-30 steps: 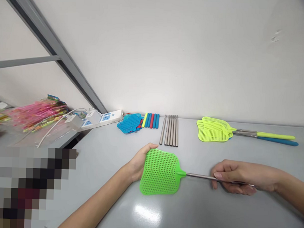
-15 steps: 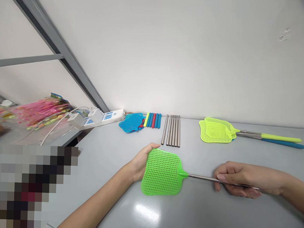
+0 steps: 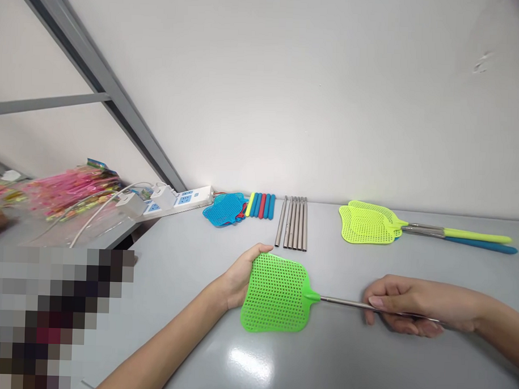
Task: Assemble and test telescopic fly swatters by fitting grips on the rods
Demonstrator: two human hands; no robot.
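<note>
The green swatter (image 3: 275, 294) is showing smooth, faintly shiny plastic mesh, and its thin metal shaft (image 3: 349, 303) is gleaming like polished steel. The loose tubes (image 3: 295, 223) are showing a similar dull metal sheen. The coloured handle sleeves (image 3: 260, 206) are looking matt and soft, like foam or rubber. The grey counter (image 3: 203, 351) is shining, throwing back a bright patch of light, while the painted wall (image 3: 288, 93) is looking matt.
</note>
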